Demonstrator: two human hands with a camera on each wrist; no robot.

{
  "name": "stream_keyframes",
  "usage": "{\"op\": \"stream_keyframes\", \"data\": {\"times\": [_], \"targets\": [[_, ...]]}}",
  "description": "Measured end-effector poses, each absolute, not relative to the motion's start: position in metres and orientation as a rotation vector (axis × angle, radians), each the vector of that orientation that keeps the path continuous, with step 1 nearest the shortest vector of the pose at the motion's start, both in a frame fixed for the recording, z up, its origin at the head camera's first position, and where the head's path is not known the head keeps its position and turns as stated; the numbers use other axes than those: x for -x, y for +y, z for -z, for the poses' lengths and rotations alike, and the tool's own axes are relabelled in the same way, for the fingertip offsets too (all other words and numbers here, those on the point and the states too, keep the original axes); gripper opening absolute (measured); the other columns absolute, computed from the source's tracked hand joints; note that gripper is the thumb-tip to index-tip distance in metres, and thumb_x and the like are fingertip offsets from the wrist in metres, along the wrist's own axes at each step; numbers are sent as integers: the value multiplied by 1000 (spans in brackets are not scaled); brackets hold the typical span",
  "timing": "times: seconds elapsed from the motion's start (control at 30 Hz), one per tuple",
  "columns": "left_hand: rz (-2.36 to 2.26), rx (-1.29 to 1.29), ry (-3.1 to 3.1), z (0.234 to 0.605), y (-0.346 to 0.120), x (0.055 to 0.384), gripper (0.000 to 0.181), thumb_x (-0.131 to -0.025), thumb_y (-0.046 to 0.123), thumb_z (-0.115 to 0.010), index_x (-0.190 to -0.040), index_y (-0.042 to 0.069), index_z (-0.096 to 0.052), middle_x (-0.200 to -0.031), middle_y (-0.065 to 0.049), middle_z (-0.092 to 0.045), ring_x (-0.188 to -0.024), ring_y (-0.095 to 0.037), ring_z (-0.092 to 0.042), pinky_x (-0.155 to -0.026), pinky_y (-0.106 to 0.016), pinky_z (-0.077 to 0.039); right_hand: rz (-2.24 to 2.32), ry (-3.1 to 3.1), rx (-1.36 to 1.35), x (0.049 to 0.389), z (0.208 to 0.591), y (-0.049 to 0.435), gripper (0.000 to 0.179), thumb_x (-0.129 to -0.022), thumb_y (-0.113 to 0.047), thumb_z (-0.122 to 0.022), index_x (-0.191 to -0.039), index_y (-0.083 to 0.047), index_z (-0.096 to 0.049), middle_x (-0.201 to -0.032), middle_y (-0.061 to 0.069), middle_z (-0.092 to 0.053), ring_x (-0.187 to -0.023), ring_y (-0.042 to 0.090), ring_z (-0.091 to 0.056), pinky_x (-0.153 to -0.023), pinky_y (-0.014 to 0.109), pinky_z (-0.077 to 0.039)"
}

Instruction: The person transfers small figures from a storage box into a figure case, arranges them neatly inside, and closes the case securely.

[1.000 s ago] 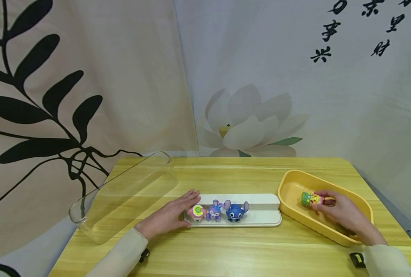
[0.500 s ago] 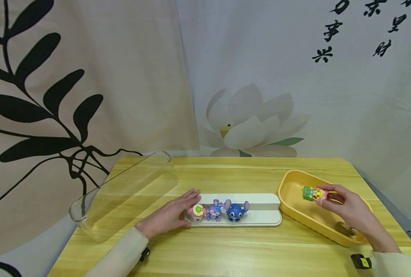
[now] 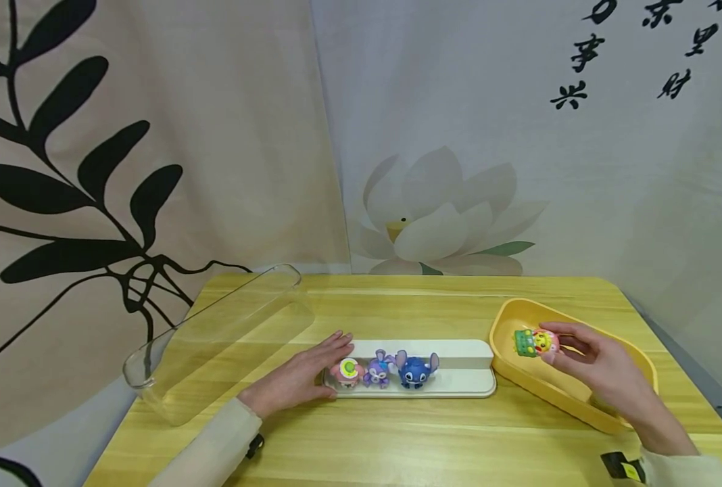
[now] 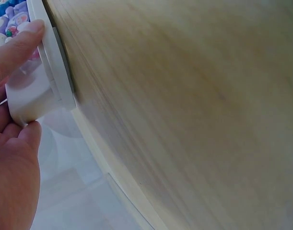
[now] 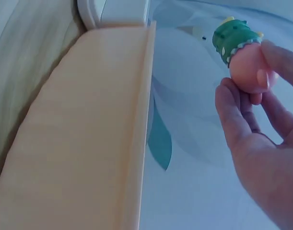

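Observation:
My left hand [image 3: 300,379] grips the left end of a white stepped display base [image 3: 464,384], thumb along its front edge in the left wrist view. Three toy figurines stand in a row on its lower step: a pink one with a yellow-green swirl [image 3: 347,372], a purple long-eared one [image 3: 377,370] and a blue big-eared one [image 3: 414,370]. Over the yellow tray [image 3: 519,380], my right hand [image 3: 601,372] pinches a pink figurine with a green hat [image 3: 534,343] between thumb and fingers. It lies sideways in the head view, its hat pointing left.
A clear plastic cover [image 3: 227,338] lies slanted at the table's left, partly past its edge. The yellow tray almost meets the base's right end. Something dark inside the tray is mostly hidden behind my right hand. A printed curtain hangs behind the table [image 3: 422,439].
My right hand has lifted the green-hatted figurine up from inside the tray and moved it slightly left. The left hand, base and its three figurines have stayed put.

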State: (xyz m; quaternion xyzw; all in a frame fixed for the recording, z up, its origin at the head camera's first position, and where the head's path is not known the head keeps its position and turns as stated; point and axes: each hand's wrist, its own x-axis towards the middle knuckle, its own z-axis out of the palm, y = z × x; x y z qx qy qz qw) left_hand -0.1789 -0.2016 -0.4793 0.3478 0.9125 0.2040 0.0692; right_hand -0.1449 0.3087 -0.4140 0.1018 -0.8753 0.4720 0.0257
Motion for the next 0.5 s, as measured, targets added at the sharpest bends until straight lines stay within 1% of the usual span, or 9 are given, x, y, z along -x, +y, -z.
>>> {"op": "stream_keyframes", "data": {"times": [0.03,0.13,0.37,0.5], "targets": [[-616,-1050,2745,479,-201,179,91,-87,25,-83,-162,11,-33,-172,-2,-18,-157,-24,-18,-123,-45,-30,-1470,-2696,-325,144,414,306,48,-97,-17,-75,-139,0,-59,-122,-16,-63,-106,-9,-63,-81,13,-58],[-615,-1054,2746,479,-201,179,91,-87,25,-83,-162,10,-34,-172,-3,-19,-157,-24,-19,-123,-45,-30,-1515,-2666,-367,142,412,299,47,-98,-13,-74,-139,2,-59,-123,-17,-63,-107,-6,-64,-82,15,-59],[-611,-1070,2753,480,-201,180,91,-86,25,-84,-161,10,-34,-172,-6,-21,-157,-25,-19,-123,-45,-30,-1595,-2587,-531,142,412,281,44,-98,-3,-70,-139,8,-56,-125,-11,-62,-105,0,-65,-86,16,-59],[-603,-1067,2750,480,-201,180,91,-87,25,-83,-162,10,-34,-172,-4,-20,-157,-25,-19,-123,-46,-30,-1648,-2535,-617,143,414,272,43,-97,3,-68,-138,8,-56,-126,-8,-61,-103,4,-64,-88,18,-59]]}}
